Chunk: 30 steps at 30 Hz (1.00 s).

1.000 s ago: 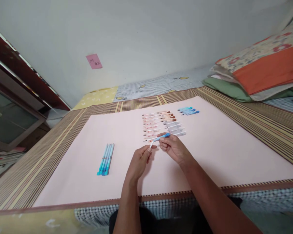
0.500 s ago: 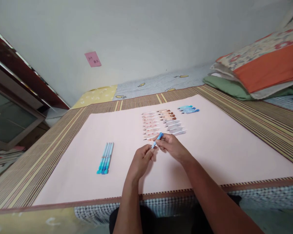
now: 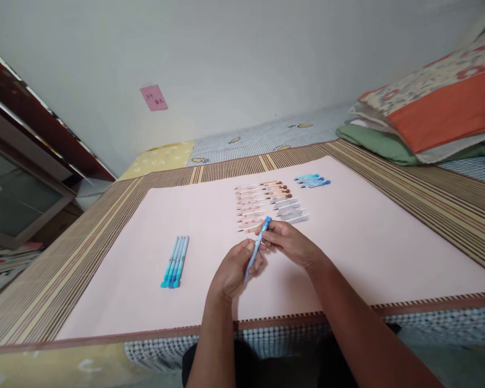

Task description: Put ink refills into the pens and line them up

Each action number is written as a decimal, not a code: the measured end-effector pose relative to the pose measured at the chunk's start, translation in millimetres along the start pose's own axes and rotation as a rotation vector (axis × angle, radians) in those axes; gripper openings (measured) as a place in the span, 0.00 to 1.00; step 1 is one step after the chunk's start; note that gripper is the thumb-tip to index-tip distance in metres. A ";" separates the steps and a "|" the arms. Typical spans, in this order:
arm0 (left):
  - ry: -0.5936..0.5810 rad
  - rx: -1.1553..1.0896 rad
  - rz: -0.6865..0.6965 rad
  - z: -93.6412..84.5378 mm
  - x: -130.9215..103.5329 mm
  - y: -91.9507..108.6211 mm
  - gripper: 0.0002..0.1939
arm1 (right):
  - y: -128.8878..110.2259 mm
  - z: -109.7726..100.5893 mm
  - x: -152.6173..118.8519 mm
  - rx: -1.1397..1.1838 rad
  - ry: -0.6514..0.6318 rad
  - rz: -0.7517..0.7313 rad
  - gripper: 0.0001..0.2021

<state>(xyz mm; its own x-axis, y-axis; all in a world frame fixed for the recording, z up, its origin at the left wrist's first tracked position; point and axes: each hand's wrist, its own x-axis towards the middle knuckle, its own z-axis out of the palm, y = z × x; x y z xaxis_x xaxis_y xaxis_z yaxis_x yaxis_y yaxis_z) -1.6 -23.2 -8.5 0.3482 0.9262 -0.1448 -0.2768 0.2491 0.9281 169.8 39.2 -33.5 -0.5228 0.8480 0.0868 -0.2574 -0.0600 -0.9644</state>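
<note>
A light blue pen (image 3: 255,252) with a darker blue top slants between my hands, its top end up and away from me. My left hand (image 3: 236,264) is closed round its lower part, and my right hand (image 3: 286,241) pinches it near the top. Beyond my hands lie rows of pens: pink-patterned ones (image 3: 249,207), brown-topped ones (image 3: 277,189) and greyish ones (image 3: 289,210). Several blue pens (image 3: 313,181) are at the far right of these. Another group of blue pens (image 3: 175,261) lies side by side to the left, tops toward me.
A pale pink sheet (image 3: 133,231) covers much of the striped mat (image 3: 64,258). Folded bedding with an orange and floral cover (image 3: 448,113) is stacked at the right. A pink note (image 3: 153,97) is on the wall behind.
More of the pen's length now shows between my hands, reaching down past my left fingers. My right hand has shifted slightly to the right. The pens on the sheet have not moved.
</note>
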 end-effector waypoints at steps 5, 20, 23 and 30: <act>-0.053 -0.035 0.001 3.4 0.0 2.3 0.19 | -2.1 -5.5 -1.4 -0.032 -0.030 -0.001 0.17; -0.002 -0.139 0.010 4.8 4.8 -3.4 0.21 | -6.1 8.0 -0.3 -0.106 -0.038 0.006 0.19; 0.026 -0.177 0.020 4.6 5.3 -3.0 0.22 | -3.8 15.7 1.5 -0.059 -0.053 0.015 0.18; 0.128 -0.104 0.165 3.9 4.6 -4.9 0.25 | -6.5 21.8 2.3 0.016 -0.008 0.013 0.18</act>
<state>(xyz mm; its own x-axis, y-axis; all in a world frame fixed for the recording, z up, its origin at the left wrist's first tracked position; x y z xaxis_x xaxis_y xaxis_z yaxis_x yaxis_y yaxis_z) 4.9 -21.2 -12.3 0.1759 0.9835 -0.0425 -0.4141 0.1131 0.9032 152.6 30.0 -21.6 -0.5327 0.8428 0.0766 -0.2635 -0.0792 -0.9614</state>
